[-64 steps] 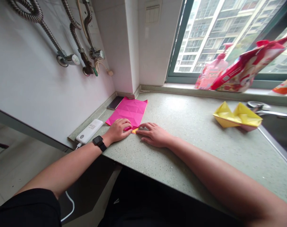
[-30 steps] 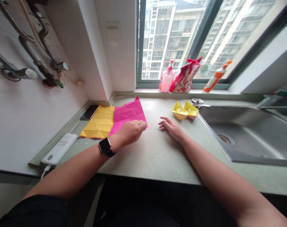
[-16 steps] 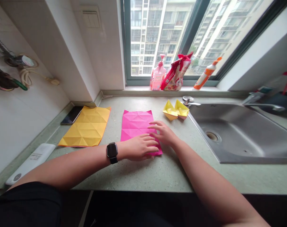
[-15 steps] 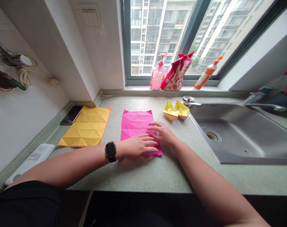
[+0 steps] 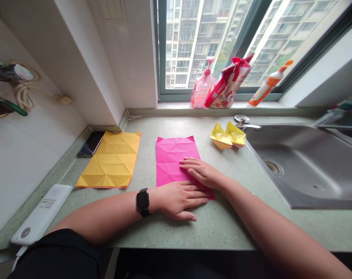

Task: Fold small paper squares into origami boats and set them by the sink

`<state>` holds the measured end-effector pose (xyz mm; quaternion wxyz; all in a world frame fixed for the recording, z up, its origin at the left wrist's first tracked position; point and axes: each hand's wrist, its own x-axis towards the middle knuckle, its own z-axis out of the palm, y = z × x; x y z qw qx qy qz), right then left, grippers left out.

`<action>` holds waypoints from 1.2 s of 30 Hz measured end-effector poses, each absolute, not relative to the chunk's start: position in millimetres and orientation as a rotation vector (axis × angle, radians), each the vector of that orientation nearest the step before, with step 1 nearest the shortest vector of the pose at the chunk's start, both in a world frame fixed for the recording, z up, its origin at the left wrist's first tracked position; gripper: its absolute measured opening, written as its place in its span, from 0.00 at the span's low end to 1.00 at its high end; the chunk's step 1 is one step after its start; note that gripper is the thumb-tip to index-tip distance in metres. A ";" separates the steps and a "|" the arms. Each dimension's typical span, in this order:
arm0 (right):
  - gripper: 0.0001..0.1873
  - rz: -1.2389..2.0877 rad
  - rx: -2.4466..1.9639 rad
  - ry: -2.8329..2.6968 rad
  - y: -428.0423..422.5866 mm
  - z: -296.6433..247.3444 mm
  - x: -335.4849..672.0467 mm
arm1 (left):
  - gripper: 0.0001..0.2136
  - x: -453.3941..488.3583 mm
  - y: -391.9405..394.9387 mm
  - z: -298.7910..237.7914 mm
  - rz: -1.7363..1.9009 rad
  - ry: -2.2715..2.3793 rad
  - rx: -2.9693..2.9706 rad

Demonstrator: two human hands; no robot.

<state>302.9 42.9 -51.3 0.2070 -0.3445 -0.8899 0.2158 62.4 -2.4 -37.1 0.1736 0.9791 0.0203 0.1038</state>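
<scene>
A pink sheet of creased paper lies on the counter in front of me, its two far corners folded. My left hand rests flat across the near edge of the sheet, fingers stretched out to the right and thumb apart; a black watch is on that wrist. My right hand lies on the sheet's right side with its fingers extended to the left. Both hands press on the paper and hold nothing. The near edge of the sheet is partly hidden under the left hand.
Left are creased yellow sheets, a dark phone and a white power bank. Folded yellow paper shapes stand beside the steel sink. A pump bottle, a red bag and an orange bottle line the windowsill.
My left hand has slid toward me and flattened, its thumb now spread. My right hand has gone from slightly raised fingers to lying flat. The whole view has shifted a little.
</scene>
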 end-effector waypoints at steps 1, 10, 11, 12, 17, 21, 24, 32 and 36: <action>0.25 0.647 -0.931 -2.508 44.6 -50.7 298.9 | 0.32 62.2 -2.7 -38.5 0.304 0.042 2.782; 0.40 0.458 -0.749 -2.806 105.6 -58.7 226.8 | 0.39 63.2 -4.4 -37.2 0.329 0.006 2.914; 0.40 0.425 -0.734 -2.812 115.8 -61.1 219.1 | 0.38 63.2 -4.8 -36.8 0.321 0.019 2.924; 0.39 0.402 -0.727 -2.819 126.6 -63.4 213.0 | 0.38 63.1 -5.2 -36.5 0.314 0.029 2.930; 0.42 0.342 -0.870 -2.832 191.2 -71.3 208.2 | 0.36 61.8 -6.1 -36.3 0.282 0.054 2.948; 0.47 0.240 -1.327 -2.666 239.7 -72.5 219.4 | 0.35 61.6 -5.6 -38.2 0.301 0.056 2.935; 0.46 0.176 -1.612 -2.499 259.8 -70.1 230.1 | 0.36 61.5 -3.6 -41.1 0.319 0.050 2.905; 0.32 -0.032 -1.546 -2.199 225.1 -37.5 253.1 | 0.36 56.6 10.7 -38.1 0.228 -0.009 2.801; 0.25 0.180 -1.088 -2.424 150.1 -26.5 250.5 | 0.35 54.1 16.6 -34.9 0.167 0.012 2.737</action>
